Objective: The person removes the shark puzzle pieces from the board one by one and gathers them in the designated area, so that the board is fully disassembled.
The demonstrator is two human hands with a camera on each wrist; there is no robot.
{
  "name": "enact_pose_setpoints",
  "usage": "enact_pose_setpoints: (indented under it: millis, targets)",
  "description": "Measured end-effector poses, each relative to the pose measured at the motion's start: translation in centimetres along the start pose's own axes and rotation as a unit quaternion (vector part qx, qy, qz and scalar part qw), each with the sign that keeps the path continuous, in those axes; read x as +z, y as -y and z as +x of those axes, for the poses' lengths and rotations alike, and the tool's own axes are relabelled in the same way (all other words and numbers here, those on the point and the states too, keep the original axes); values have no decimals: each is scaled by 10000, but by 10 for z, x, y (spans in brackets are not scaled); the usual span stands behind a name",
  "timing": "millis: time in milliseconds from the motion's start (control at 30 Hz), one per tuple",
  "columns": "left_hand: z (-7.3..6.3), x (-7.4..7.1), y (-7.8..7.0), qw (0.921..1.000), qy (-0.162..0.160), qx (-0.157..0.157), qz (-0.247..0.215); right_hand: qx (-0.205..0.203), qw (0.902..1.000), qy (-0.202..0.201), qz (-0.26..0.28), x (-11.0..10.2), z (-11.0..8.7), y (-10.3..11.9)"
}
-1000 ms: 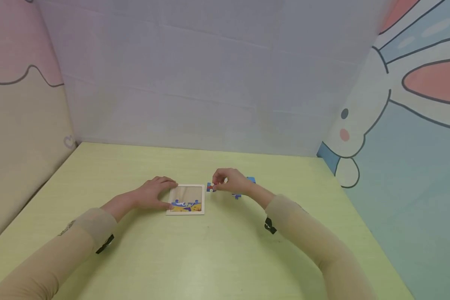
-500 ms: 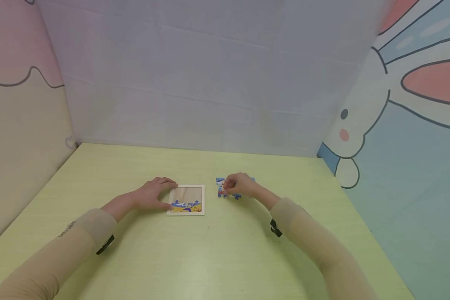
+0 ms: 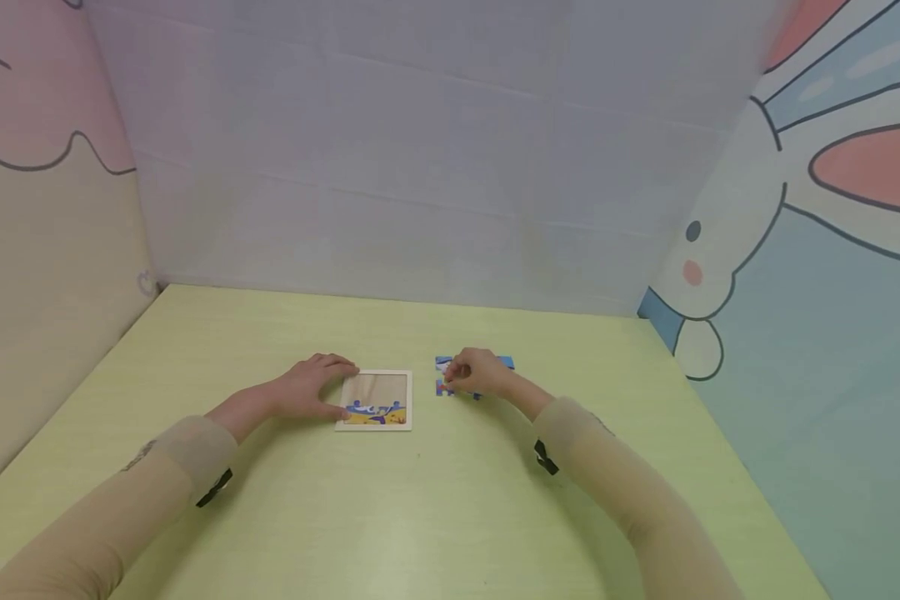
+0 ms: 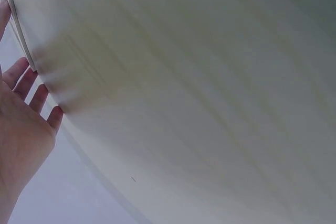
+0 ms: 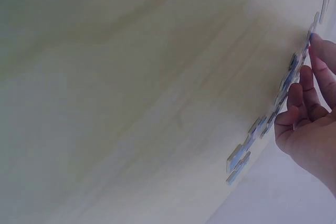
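A small white-rimmed puzzle tray (image 3: 410, 400) lies on the table, its lower part filled with yellow and blue pieces and its upper part bare wood. My left hand (image 3: 307, 390) rests at the tray's left side, thumb at the lower corner and fingers spread along the top corner. In the left wrist view, the fingertips of that hand (image 4: 23, 124) reach the tray's edge (image 4: 22, 35). To the right of the tray, my right hand (image 3: 483, 372) pinches a red and blue puzzle piece (image 3: 441, 387) between thumb and index finger, low among the loose pieces. The palm partly hides them.
Loose blue puzzle pieces (image 3: 506, 362) lie around and behind the right hand; the right wrist view shows several flat pieces (image 5: 239, 161) in a row on the tabletop. A pale curtain (image 3: 390, 167) hangs behind the table, and printed panels (image 3: 832, 375) stand at both sides.
The right hand has moved from close beside the tray back rightward with the red and blue piece, then stayed among the loose pieces. The left hand and tray have hardly moved.
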State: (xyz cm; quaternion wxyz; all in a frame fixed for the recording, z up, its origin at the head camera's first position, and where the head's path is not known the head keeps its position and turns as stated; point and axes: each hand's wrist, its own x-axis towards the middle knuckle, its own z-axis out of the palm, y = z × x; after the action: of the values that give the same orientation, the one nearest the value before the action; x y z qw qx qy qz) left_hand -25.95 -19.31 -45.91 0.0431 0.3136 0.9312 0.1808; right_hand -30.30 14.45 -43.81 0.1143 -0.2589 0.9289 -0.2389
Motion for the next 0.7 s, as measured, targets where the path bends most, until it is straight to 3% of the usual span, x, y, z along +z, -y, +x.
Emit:
enact_pose_setpoints:
  millis: [200, 433, 700]
  targets:
    - [1, 2, 0, 10000, 35, -31, -21, -69, 9999, -59, -117, -1, -3, 5]
    - [1, -1, -3, 10000, 69, -25, 45, -286, 9995, -57, 150, 6, -6, 19]
    - [4, 0, -9, 9998, -112, -94, 111, -497, 9986, 153, 98, 22, -4, 41]
